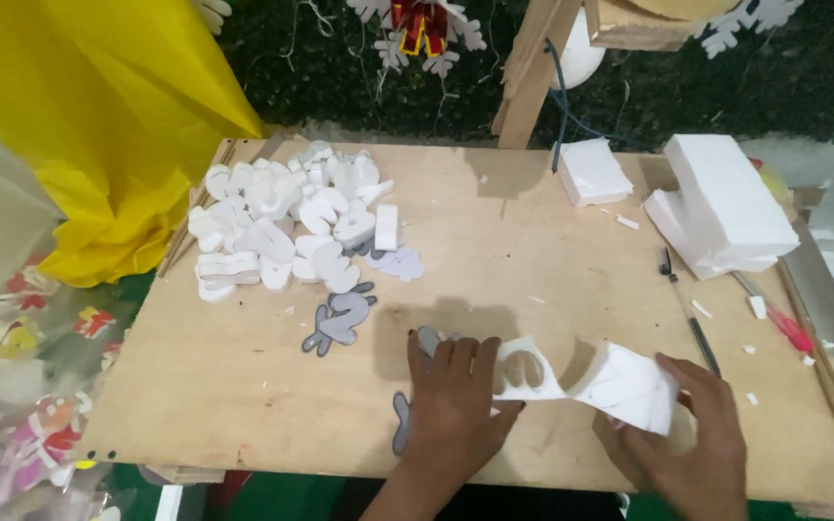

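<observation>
1. Two hands work one white foam sheet (581, 378) at six o'clock on the plywood table (243, 386). The left hand (456, 400) lies flat, fingers spread, pressing the sheet's cut-out end down over a grey paper template (403, 425). The right hand (692, 434) is closed on the sheet's other end, which is lifted and bent.
2. Just beside them, at four o'clock, a dark pen-like tool (689, 314) lies unused.
3. At ten o'clock sits a pile of white foam cut-outs (287, 227), with a second grey template (340, 321) below it.
4. At two o'clock rest thick foam blocks (721, 203).
5. Risk, in my judgement: the narrow foam bridge between the hands is flexed and could snap under further bending. The lower template overhangs the near edge and could slide off if the pressing hand shifts.
</observation>
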